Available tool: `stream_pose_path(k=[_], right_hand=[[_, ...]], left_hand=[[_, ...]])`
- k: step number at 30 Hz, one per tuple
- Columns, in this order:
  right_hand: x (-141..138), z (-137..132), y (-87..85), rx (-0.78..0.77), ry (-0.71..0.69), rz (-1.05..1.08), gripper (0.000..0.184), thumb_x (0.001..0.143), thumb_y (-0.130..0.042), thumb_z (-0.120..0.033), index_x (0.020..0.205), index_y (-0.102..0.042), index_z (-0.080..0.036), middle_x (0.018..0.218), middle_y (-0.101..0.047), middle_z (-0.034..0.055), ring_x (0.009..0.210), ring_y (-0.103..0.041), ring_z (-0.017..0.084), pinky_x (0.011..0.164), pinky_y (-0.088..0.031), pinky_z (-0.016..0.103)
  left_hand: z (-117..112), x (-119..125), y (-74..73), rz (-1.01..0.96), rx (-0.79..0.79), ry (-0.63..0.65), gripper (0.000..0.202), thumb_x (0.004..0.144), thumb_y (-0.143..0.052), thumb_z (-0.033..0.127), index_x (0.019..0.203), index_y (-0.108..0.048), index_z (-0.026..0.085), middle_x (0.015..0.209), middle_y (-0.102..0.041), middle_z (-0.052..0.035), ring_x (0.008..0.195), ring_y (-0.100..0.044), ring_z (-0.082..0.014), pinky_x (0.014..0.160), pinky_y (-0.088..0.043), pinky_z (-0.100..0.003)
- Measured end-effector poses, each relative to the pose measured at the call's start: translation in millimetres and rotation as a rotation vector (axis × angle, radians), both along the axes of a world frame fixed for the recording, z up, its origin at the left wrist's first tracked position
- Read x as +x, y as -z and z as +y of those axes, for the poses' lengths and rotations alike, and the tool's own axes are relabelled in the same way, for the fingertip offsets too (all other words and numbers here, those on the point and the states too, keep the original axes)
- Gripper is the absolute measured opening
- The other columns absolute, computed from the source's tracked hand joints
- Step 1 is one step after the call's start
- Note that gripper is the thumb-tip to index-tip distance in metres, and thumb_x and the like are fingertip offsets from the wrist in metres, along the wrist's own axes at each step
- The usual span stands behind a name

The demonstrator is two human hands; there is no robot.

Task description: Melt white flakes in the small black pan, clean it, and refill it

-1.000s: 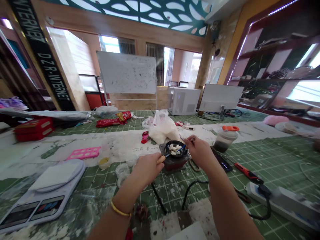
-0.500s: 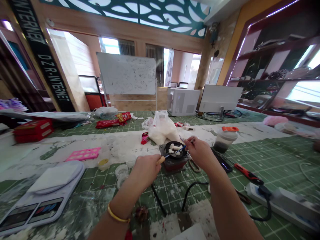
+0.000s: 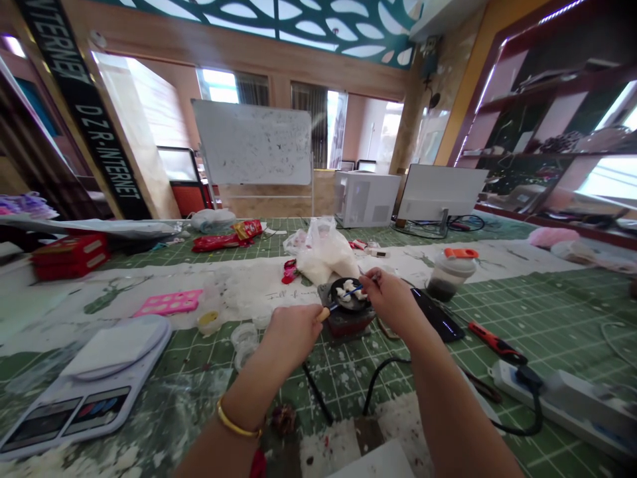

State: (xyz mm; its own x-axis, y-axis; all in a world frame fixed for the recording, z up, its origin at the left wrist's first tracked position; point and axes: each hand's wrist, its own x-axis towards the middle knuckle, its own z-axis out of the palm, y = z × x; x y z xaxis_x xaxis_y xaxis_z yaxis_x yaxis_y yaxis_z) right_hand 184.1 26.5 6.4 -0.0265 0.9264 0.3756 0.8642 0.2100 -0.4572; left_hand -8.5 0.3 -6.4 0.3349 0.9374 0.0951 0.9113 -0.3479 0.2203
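Observation:
A small black pan with white chunks in it rests on a little red-and-grey heater in the middle of the green cutting mat. My left hand grips the pan's wooden handle from the near side. My right hand pinches a thin blue stick whose tip lies among the white chunks. Just behind the pan stands a clear plastic bag of white material.
A white kitchen scale lies at the near left, a pink mould beyond it. To the right are a lidded jar with an orange cap, a dark phone, a red-handled cutter and a power strip with black cables.
Both hands and the pan stay in place. The blue stick's tip has shifted slightly left inside the pan; the view has tilted a little.

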Motion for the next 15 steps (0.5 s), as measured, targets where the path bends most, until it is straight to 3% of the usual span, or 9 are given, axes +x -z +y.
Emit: stream_pose_path(k=[3,8,13,15], right_hand=[[1.4,-0.4,-0.1,-0.014,0.056,-0.008,0.023,0.084,-0.036,-0.034,0.080,-0.053,-0.018,0.072,-0.064,0.0052,0.066,-0.056,0.016,0.062,-0.033,0.025],[0.4,0.0,1.6,-0.017,-0.024,0.014,0.021,0.085,-0.037,-0.033,0.080,-0.052,-0.019,0.073,-0.064,0.0030,0.066,-0.056,0.015,0.062,-0.033,0.024],[1.7,2.8,1.9,-0.002,0.073,-0.033,0.020,0.085,-0.037,-0.032,0.080,-0.052,-0.019,0.072,-0.063,0.0048,0.067,-0.055,0.016,0.060,-0.032,0.025],[2.0,1.9,1.5,-0.008,0.051,-0.027,0.020,0.085,-0.037,-0.033,0.079,-0.051,-0.020,0.072,-0.063,0.0040,0.066,-0.055,0.016,0.060,-0.031,0.024]], left_hand=[[0.4,-0.4,1.4,-0.001,0.013,0.004,0.020,0.080,-0.043,0.025,0.090,-0.059,0.024,0.085,-0.067,-0.0040,0.079,-0.060,-0.0188,0.062,-0.035,-0.025],[0.5,0.3,1.5,0.022,0.012,-0.007,0.021,0.080,-0.042,0.024,0.091,-0.060,0.024,0.083,-0.067,-0.0034,0.077,-0.060,-0.0179,0.060,-0.034,-0.024],[0.4,1.1,1.1,0.032,0.019,-0.008,0.022,0.080,-0.041,0.025,0.092,-0.060,0.025,0.085,-0.067,-0.0027,0.080,-0.060,-0.0181,0.061,-0.035,-0.024],[0.4,0.9,2.1,0.035,0.023,-0.009,0.022,0.081,-0.041,0.024,0.093,-0.060,0.025,0.086,-0.067,-0.0028,0.081,-0.060,-0.0183,0.062,-0.036,-0.024]])
